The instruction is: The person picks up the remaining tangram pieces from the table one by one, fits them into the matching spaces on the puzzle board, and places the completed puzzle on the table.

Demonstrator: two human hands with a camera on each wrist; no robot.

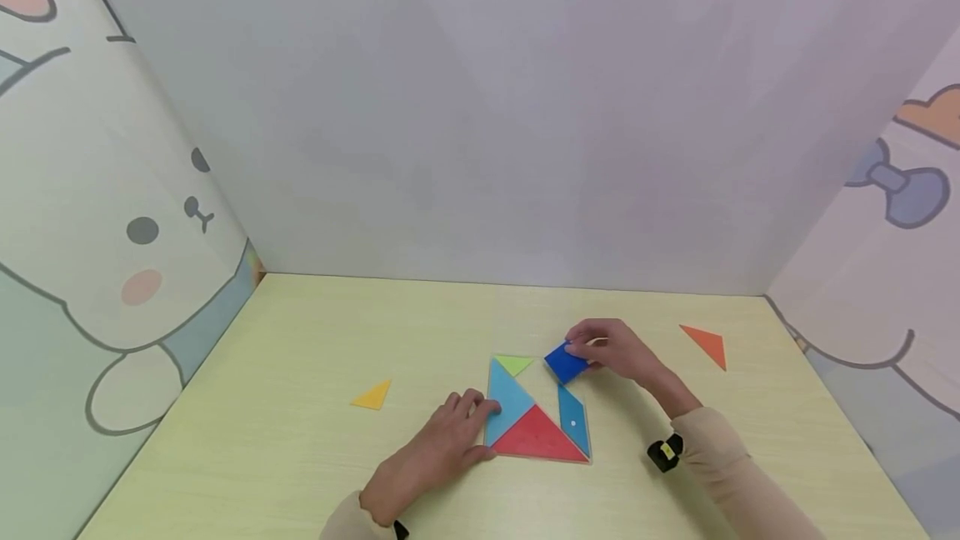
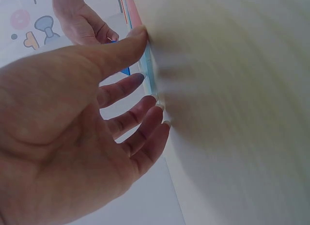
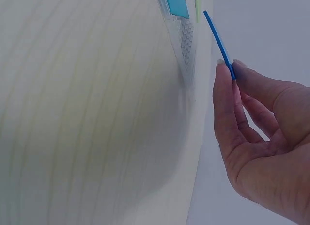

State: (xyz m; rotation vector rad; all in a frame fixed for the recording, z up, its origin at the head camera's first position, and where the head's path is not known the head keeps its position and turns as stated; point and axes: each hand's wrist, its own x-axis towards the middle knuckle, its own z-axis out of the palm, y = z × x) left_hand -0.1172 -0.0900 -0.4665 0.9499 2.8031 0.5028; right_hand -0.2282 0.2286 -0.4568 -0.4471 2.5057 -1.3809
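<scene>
In the head view, the blue square [image 1: 566,363] sat at the fingertips of the right hand [image 1: 618,350], to the left of its palm; equal-sided, it had no long axis, and one corner pointed down at the blue parallelogram [image 1: 576,432]. A bare gap in the tray [image 1: 536,382] lay just left of and below the square, bounded by the green triangle [image 1: 513,363], the light-blue triangle [image 1: 508,402] and the parallelogram. The right hand was the nearer one; its fingers covered the square's right side. The left hand [image 1: 450,436] lay against the tray's left edge, beside the light-blue triangle and the red triangle [image 1: 538,437]. On the counter [image 1: 285,461], a yellow triangle [image 1: 373,396] lay well apart to the left, an orange triangle [image 1: 708,344] to the right.

In the left wrist view, the left hand's thumb rested on the tray's edge, the fingers loosely bent, pinching nothing that could be made out; a sliver of the square showed behind.

In the right wrist view, the grip pinched the square between thumb and fingertips, seen edge-on, tilted and apart from the tray.
</scene>
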